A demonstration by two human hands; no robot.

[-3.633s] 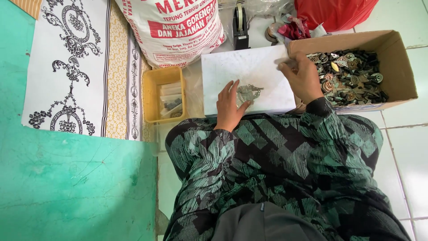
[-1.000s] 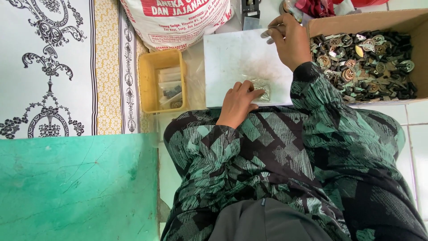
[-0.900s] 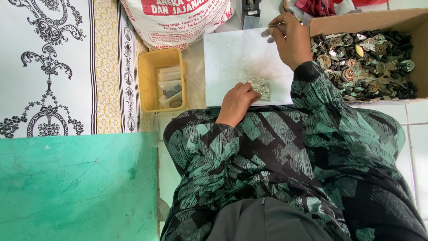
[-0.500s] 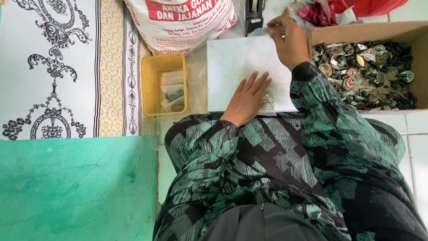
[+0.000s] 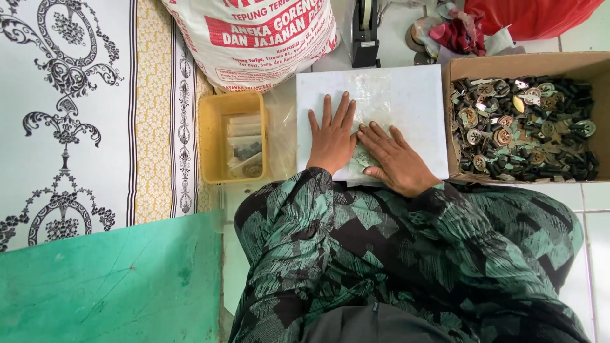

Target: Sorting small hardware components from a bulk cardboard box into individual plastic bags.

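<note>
Your left hand (image 5: 332,136) and right hand (image 5: 395,162), fingers spread flat (gripping nothing), press a clear plastic bag (image 5: 375,101) onto the white rectangular board (image 5: 419,95).

White board (image 5: 413,95) flanked: yellow tray (image 5: 210,136) left, cardboard box (image 5: 527,63) right.

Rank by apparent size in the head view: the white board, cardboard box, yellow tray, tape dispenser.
1 and 2. White board and cardboard box: look alike, and the box is cut off at the frame edge.
3. Yellow tray.
4. Tape dispenser, partly cropped.
</note>
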